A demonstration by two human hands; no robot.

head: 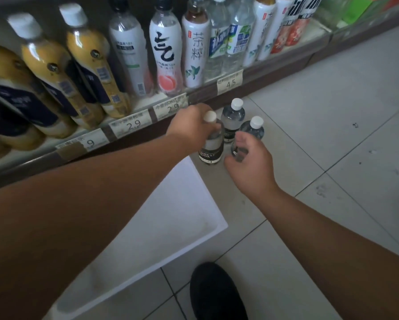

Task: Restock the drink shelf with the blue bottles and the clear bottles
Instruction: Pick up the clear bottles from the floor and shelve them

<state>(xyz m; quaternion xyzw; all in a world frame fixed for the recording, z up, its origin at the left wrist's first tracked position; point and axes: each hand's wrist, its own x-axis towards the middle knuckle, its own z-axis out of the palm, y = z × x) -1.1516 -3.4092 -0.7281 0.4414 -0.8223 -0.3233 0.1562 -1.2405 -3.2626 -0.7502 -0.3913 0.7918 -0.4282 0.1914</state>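
Note:
Three clear bottles with white caps and dark labels stand on the tiled floor in front of the drink shelf (133,125). My left hand (191,128) is closed around the neck of the nearest bottle (211,146). My right hand (249,162) reaches the right bottle (251,132) with curled fingers around its lower body; whether it grips is unclear. The third bottle (233,118) stands behind them, untouched. No blue bottles are visible apart from those on the shelf.
The low shelf holds yellow, white and clear bottles, with price tags (128,125) along its edge. A white tray or box (170,218) lies on the floor below my left arm. A black shoe (217,294) is at the bottom.

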